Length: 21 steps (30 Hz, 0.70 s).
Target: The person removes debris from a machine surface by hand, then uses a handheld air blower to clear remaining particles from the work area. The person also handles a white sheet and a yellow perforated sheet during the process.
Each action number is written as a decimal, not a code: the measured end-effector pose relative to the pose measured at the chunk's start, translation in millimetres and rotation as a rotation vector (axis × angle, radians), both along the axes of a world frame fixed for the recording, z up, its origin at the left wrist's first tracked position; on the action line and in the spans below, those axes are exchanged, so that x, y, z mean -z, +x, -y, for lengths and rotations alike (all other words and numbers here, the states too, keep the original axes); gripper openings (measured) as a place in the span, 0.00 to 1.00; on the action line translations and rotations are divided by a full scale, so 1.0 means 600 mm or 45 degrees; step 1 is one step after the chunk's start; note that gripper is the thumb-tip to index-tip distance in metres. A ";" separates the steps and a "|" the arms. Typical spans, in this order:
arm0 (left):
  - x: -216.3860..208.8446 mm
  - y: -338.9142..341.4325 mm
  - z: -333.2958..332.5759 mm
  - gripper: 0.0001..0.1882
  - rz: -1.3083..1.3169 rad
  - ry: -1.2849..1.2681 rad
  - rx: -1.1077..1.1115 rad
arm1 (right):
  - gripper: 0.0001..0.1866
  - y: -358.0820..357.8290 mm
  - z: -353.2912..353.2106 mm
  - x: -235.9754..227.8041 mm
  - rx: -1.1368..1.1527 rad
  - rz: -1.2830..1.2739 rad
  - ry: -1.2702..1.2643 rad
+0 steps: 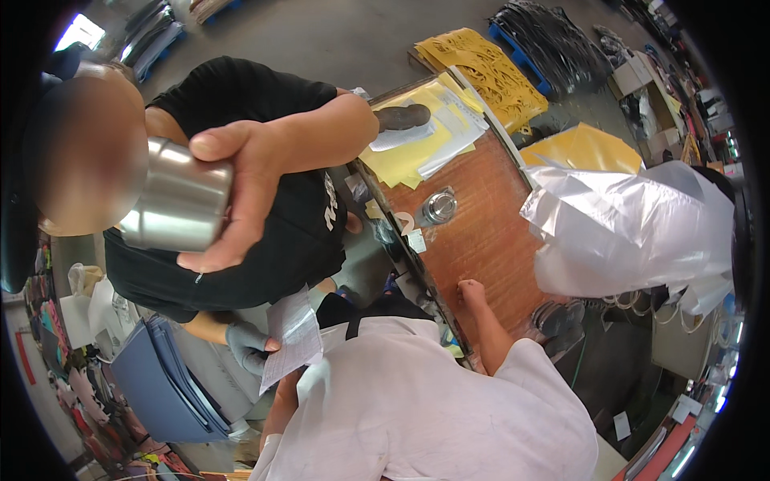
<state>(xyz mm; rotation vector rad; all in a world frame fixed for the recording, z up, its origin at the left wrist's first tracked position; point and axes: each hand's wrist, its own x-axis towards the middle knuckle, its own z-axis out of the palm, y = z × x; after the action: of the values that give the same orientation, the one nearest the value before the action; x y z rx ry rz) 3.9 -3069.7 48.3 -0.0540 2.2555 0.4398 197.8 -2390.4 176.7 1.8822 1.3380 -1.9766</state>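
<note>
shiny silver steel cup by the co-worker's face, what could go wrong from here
The shiny silver steel cup might slip from the co-worker's bare hand; any contents, hidden here, could splash the white paper sheet in their grey-gloved hand. The wearer's right hand, at the brown wooden tabletop, could knock the round silver metal item if it reaches forward.
</note>
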 end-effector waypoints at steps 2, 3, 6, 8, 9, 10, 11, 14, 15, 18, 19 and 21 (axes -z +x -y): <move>-0.004 -0.010 0.023 0.22 0.180 0.050 -0.090 | 0.03 0.000 0.009 0.003 0.016 -0.063 0.042; -0.007 -0.017 0.032 0.22 0.265 0.078 -0.138 | 0.03 0.000 0.015 0.005 0.057 -0.023 0.061; -0.033 -0.030 0.047 0.22 0.012 0.116 -0.167 | 0.03 0.000 0.046 0.009 0.162 -0.086 0.113; -0.069 -0.039 0.044 0.21 -0.435 0.192 0.200 | 0.03 0.000 0.075 0.009 0.140 -0.085 0.137; -0.087 -0.046 0.034 0.21 -0.658 0.233 0.385 | 0.03 -0.001 0.092 0.007 0.167 -0.032 0.144; -0.107 -0.041 0.017 0.21 -0.257 0.172 0.009 | 0.03 -0.003 0.113 0.005 0.109 -0.032 0.191; -0.150 -0.041 0.033 0.19 0.019 0.074 -0.429 | 0.04 -0.005 0.135 0.002 0.079 0.010 0.245; -0.239 -0.056 0.049 0.20 0.008 0.212 -0.556 | 0.11 -0.019 0.202 -0.008 0.220 -0.013 0.257; -0.263 -0.066 0.070 0.20 0.042 0.217 -0.502 | 0.15 -0.024 0.229 -0.012 0.296 -0.044 0.230; -0.303 -0.063 0.162 0.16 -0.004 0.275 -0.622 | 0.15 -0.038 0.320 -0.020 0.268 -0.023 0.309; -0.305 -0.063 0.205 0.13 0.126 0.337 -0.686 | 0.11 -0.038 0.358 -0.021 0.135 0.001 0.384; -0.304 -0.041 0.289 0.11 0.298 0.482 -1.193 | 0.04 -0.039 0.436 -0.021 -0.142 -0.028 0.287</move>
<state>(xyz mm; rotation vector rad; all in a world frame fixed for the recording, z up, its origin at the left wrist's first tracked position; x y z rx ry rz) -21.0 -3243.0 231.0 -0.9318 1.7623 1.2618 174.5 -2652.0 189.0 1.8315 1.6965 -1.8666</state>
